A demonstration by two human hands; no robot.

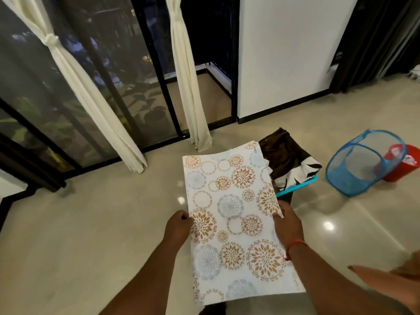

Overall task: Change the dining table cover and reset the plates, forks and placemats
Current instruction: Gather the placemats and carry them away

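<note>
From the head camera, I have the folded table cover [236,221], white with gold and grey floral circles, held flat in front of me over the floor [91,235]. My left hand [178,226] is closed on its left edge, thumb on top, and my right hand [287,221] pinches the right edge with the fingers underneath. No bench, plates, forks or placemats are in view, so I judge I am carrying the fresh cover toward the dining area.

Just beyond my right hand, a dark brown cloth [286,155] (possibly the old cover, I cannot be sure) lies heaped in a turquoise-rimmed basket [297,186]. Further out to the right, a blue mesh hamper [363,164] leans against a red bucket [402,164].

The risks from here: the grip sits only on the two side edges, so the far folds could slide open and drag on the floor; and the cover hides my feet, so I could trip on the basket.
</note>
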